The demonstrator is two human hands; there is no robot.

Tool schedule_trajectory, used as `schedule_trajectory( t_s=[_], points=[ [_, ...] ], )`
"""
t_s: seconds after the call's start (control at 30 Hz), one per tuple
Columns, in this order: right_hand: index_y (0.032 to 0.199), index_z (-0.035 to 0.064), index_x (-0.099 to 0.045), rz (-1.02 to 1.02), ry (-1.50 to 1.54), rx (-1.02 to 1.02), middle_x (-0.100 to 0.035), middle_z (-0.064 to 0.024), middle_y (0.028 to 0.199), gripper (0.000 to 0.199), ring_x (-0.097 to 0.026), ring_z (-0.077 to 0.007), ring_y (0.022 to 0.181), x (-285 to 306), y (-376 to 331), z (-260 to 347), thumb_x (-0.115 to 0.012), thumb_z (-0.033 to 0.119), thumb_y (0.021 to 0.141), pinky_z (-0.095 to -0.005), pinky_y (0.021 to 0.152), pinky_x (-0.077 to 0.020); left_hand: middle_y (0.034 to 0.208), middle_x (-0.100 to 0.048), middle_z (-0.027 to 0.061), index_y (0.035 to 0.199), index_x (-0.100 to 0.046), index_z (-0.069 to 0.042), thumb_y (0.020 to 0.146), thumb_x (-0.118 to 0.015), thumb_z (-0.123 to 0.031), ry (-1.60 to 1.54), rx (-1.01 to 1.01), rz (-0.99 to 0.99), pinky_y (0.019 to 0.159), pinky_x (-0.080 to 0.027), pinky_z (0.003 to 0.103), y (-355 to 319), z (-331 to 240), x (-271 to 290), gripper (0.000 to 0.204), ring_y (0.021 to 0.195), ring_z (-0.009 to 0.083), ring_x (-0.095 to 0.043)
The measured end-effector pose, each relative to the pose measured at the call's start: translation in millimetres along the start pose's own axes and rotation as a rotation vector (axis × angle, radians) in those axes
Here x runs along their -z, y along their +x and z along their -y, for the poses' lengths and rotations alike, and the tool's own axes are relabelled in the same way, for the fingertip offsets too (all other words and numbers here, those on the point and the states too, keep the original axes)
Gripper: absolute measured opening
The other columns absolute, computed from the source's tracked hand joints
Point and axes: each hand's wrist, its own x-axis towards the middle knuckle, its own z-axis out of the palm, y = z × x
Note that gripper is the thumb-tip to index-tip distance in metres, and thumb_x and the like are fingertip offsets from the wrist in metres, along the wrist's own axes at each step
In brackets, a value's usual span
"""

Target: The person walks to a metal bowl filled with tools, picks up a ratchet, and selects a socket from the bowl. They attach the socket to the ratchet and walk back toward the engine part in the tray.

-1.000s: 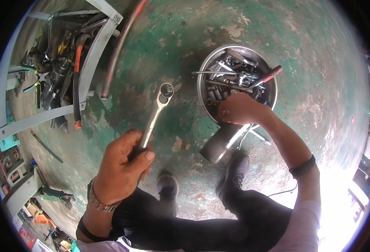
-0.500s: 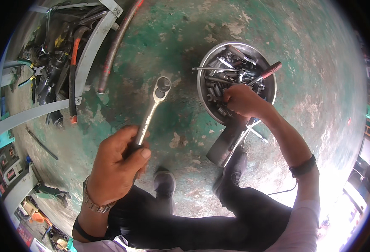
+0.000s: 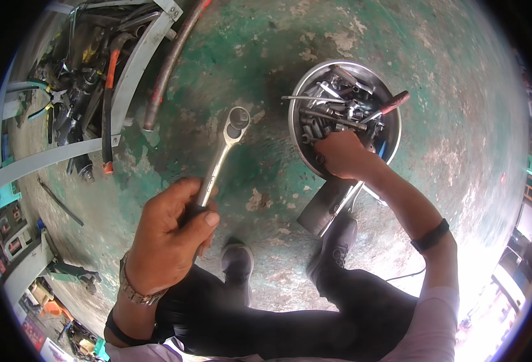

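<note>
A ratchet wrench points up and away from my left hand, whose fingers wrap round its handle. Its round head has nothing visible fitted on it. Off to the right, my right hand reaches into the near side of a round metal bowl. Its fingers curl down among the sockets; what they hold, if anything, is hidden. Around that hand lie several loose sockets, metal rods and spanners. A red-handled tool leans across the bowl's right rim.
Against the bowl's near side, by my shoe, leans a dark flat-ended piece. At left stands a grey metal rack with tools, among them an orange-handled bar. A rusty pipe lies beside it on the worn green floor.
My right hand has shifted slightly left and down within the bowl. The left hand still grips the ratchet wrench, whose head has tilted a little to the right.
</note>
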Motion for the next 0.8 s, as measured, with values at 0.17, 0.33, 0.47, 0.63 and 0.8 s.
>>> schedule_trajectory(
  t_s=[0.17, 0.33, 0.47, 0.63, 0.8],
  points=[
    [0.093, 0.01, -0.067, -0.061, 0.185, 0.047, -0.066, -0.0165, 0.08, 0.019, -0.066, -0.0352, 0.077, 3.1, -5.9, -5.1, -0.06, 0.012, 0.076, -0.0445, 0.069, -0.0506, 0.077, -0.056, 0.0028, 0.112, -0.051, 0.006, 0.09, -0.057, 0.002, 0.005, 0.007, 0.005, 0.05, -0.041, 0.021, 1.4, -1.4, -3.7, 0.023, 0.058, 0.0066, -0.05],
    [0.092, 0.0062, -0.064, -0.089, 0.561, 0.076, -0.065, -0.0149, 0.08, 0.015, -0.066, -0.0297, 0.076, 20.6, -14.6, -2.1, -0.06, 0.008, 0.078, -0.0389, 0.068, -0.0512, 0.077, -0.056, 0.0023, 0.111, -0.052, 0.005, 0.09, -0.057, 0.002, 0.0, 0.015, 0.004, 0.05, -0.041, 0.021, 1.3, -0.8, -3.9, 0.022, 0.058, 0.0062, -0.05],
    [0.093, 0.0034, -0.065, -0.416, 0.813, 0.279, -0.065, -0.008, 0.078, 0.021, -0.065, -0.0182, 0.073, 40.2, -15.9, 8.5, -0.068, -0.002, 0.073, -0.0307, 0.067, -0.0515, 0.076, -0.055, 0.0016, 0.108, -0.052, 0.005, 0.09, -0.057, 0.002, 0.028, 0.033, 0.016, 0.05, -0.04, 0.021, 4.5, -1.7, -5.8, 0.019, 0.057, 0.0055, -0.05],
    [0.094, 0.003, -0.064, -0.58, 0.848, 0.412, -0.067, -0.0072, 0.082, 0.025, -0.067, -0.0173, 0.075, 63.1, -14.0, 24.1, -0.072, -0.004, 0.072, -0.0286, 0.069, -0.0534, 0.076, -0.055, 0.0025, 0.107, -0.053, 0.004, 0.089, -0.058, 0.0, 0.045, 0.048, 0.007, 0.05, -0.041, 0.021, 7.0, -3.5, -7.9, 0.02, 0.059, 0.007, -0.051],
    [0.099, 0.003, -0.063, -0.725, 0.788, 0.495, -0.068, -0.0086, 0.09, 0.03, -0.069, -0.0197, 0.077, 74.6, -16.1, 36.2, -0.074, -0.004, 0.072, -0.0301, 0.069, -0.0544, 0.079, -0.055, 0.0053, 0.111, -0.052, 0.005, 0.088, -0.057, -0.001, 0.12, 0.05, 0.039, 0.053, -0.044, 0.024, 6.6, -4.2, -6.7, 0.024, 0.062, 0.0106, -0.052]
  ],
)
